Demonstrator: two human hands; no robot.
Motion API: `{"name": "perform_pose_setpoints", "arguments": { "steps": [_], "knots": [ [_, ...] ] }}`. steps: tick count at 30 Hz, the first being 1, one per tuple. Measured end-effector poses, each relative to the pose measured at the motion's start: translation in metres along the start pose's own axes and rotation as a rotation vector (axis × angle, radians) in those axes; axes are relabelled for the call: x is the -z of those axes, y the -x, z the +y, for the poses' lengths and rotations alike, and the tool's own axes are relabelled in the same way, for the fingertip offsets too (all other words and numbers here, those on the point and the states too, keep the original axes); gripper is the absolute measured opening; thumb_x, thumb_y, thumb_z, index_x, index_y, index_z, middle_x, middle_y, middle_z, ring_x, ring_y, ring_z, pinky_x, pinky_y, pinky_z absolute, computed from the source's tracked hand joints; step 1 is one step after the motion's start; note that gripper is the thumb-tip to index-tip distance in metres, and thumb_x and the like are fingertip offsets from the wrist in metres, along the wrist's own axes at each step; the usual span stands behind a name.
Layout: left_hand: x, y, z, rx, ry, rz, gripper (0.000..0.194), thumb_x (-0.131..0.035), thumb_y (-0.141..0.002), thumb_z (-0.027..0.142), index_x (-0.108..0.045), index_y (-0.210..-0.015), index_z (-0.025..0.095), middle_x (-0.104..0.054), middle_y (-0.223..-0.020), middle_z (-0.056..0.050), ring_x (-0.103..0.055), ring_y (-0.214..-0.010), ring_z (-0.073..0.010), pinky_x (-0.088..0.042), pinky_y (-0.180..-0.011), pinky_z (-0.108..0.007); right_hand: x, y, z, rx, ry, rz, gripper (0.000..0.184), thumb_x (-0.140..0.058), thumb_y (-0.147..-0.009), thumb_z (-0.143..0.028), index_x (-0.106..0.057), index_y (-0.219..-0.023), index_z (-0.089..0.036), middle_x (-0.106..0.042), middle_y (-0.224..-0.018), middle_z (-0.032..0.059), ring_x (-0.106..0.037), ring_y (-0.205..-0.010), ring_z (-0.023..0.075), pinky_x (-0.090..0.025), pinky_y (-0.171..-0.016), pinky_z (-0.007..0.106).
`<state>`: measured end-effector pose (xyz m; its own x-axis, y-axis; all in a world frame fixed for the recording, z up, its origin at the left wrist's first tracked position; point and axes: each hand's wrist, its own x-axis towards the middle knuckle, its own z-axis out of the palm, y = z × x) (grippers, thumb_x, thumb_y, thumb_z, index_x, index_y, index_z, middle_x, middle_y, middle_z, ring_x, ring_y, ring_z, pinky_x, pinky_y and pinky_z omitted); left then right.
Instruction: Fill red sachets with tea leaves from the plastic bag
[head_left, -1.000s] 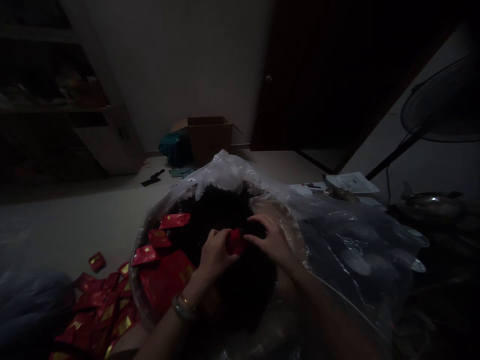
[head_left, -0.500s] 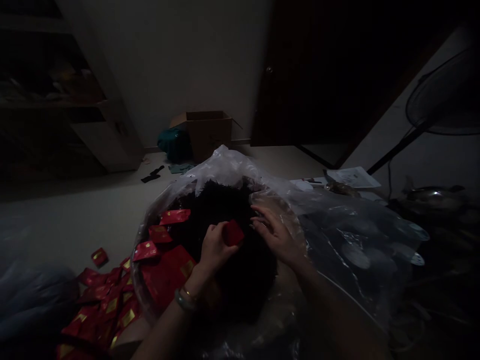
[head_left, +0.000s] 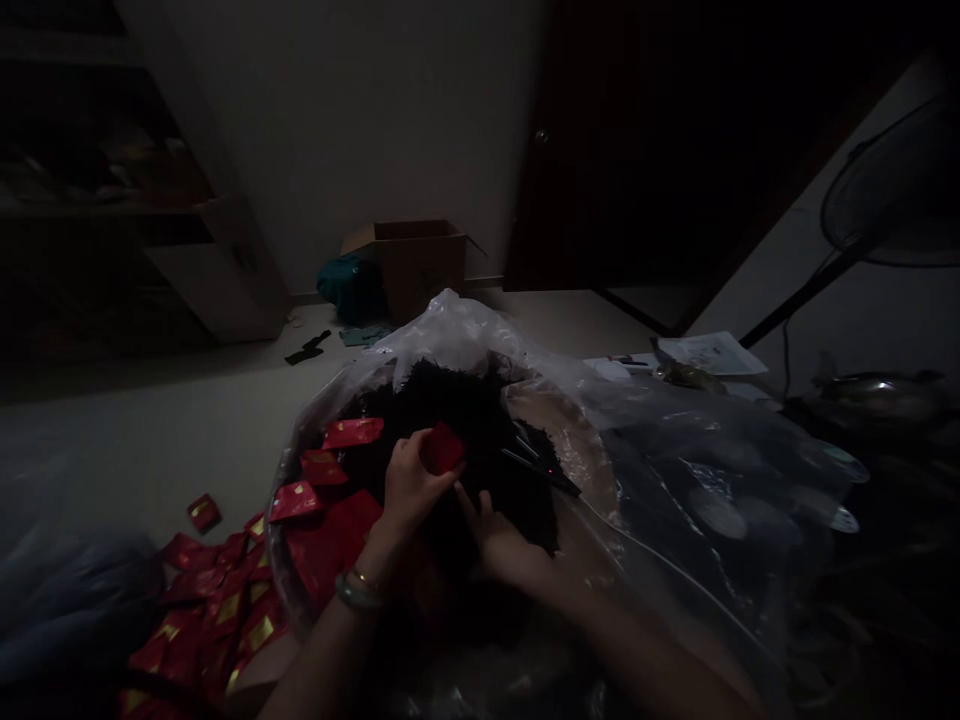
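Note:
My left hand [head_left: 411, 480] grips a small red packet [head_left: 442, 448] over a heap of dark, loose, leaf-like bits [head_left: 450, 400]. Just below the packet is my right hand [head_left: 499, 535], index finger stretched out near the left fingertips, and nothing shows in its grasp. On the heap's right side lies a dark two-armed tool [head_left: 540, 468] with a tiny red light; a pale cord [head_left: 667, 565] trails near it. Filled red packets [head_left: 352, 432] rest along the heap's left, beside a larger red bag [head_left: 330, 550], partly hidden by my left arm.
Clear plastic sheeting [head_left: 457, 325] lines the round container around the heap. Many red packets [head_left: 217, 600] are piled on the left. An open cardboard box [head_left: 424, 265] stands by the wall. A fan [head_left: 892, 190] and papers [head_left: 712, 353] are at the right.
My right hand has come down and left, away from the two-armed tool, which now shows on the heap. My left hand has shifted slightly left with the red packet.

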<state>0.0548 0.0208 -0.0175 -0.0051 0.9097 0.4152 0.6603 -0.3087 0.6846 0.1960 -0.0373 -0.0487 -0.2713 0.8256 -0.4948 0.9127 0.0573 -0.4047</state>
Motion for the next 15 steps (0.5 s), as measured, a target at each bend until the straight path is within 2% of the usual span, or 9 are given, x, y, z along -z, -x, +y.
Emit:
{"name": "perform_pose_setpoints", "arguments": {
  "steps": [2,4,8,10,12,15],
  "knots": [
    [0.000,0.000,0.000,0.001,-0.001,-0.004,0.049,-0.078,-0.061,0.033,-0.060,-0.105,0.019,-0.060,-0.086,-0.003,-0.060,-0.078,-0.0204,-0.051,-0.071,-0.033,0.001,-0.004,0.006,0.028,-0.079,0.043,0.128,-0.079,-0.053,-0.006,0.003,-0.150,-0.026,-0.016,-0.148,0.0311,-0.060,-0.110,0.0399,-0.049,-0.085,0.043],
    [0.000,0.000,0.000,-0.009,0.000,-0.004,0.049,-0.077,-0.062,0.033,-0.059,-0.105,0.019,-0.060,-0.087,-0.004,-0.060,-0.078,-0.0198,-0.051,-0.070,-0.033,0.005,-0.009,0.015,0.056,-0.172,0.116,0.121,-0.074,-0.056,-0.005,0.000,-0.150,-0.026,-0.027,-0.144,0.0249,-0.064,-0.104,0.0328,-0.050,-0.082,0.039],
    [0.000,0.000,-0.001,-0.025,-0.004,0.008,0.048,-0.077,-0.062,0.033,-0.059,-0.104,0.019,-0.060,-0.086,-0.003,-0.059,-0.077,-0.0193,-0.050,-0.070,-0.032,0.014,-0.022,0.032,0.183,-0.350,0.415,0.093,-0.066,-0.061,-0.005,-0.025,-0.143,-0.024,-0.044,-0.126,0.0121,-0.059,-0.105,0.0237,-0.048,-0.087,0.034],
    [-0.001,0.000,-0.001,-0.020,-0.004,-0.004,0.048,-0.077,-0.062,0.033,-0.060,-0.104,0.018,-0.060,-0.084,-0.003,-0.059,-0.076,-0.0193,-0.050,-0.069,-0.032,0.018,-0.028,0.039,0.250,-0.383,0.532,0.072,-0.063,-0.063,-0.004,-0.042,-0.130,-0.023,-0.050,-0.117,0.0086,-0.058,-0.104,0.0218,-0.047,-0.088,0.035],
    [-0.001,0.000,-0.001,-0.015,0.000,-0.016,0.047,-0.077,-0.062,0.033,-0.060,-0.103,0.018,-0.059,-0.083,-0.003,-0.059,-0.075,-0.0193,-0.051,-0.069,-0.032,0.025,-0.031,0.044,0.286,-0.369,0.569,0.049,-0.063,-0.064,-0.005,-0.056,-0.109,-0.021,-0.056,-0.105,0.0060,-0.059,-0.097,0.0212,-0.048,-0.086,0.036],
    [0.000,-0.001,-0.003,-0.020,-0.004,-0.016,0.047,-0.078,-0.062,0.033,-0.060,-0.103,0.019,-0.059,-0.084,-0.002,-0.059,-0.076,-0.0194,-0.051,-0.069,-0.032,0.040,-0.030,0.050,0.310,-0.387,0.606,0.027,-0.064,-0.065,-0.009,-0.063,-0.090,-0.020,-0.064,-0.094,0.0045,-0.061,-0.091,0.0215,-0.048,-0.085,0.037]
  ]
}}
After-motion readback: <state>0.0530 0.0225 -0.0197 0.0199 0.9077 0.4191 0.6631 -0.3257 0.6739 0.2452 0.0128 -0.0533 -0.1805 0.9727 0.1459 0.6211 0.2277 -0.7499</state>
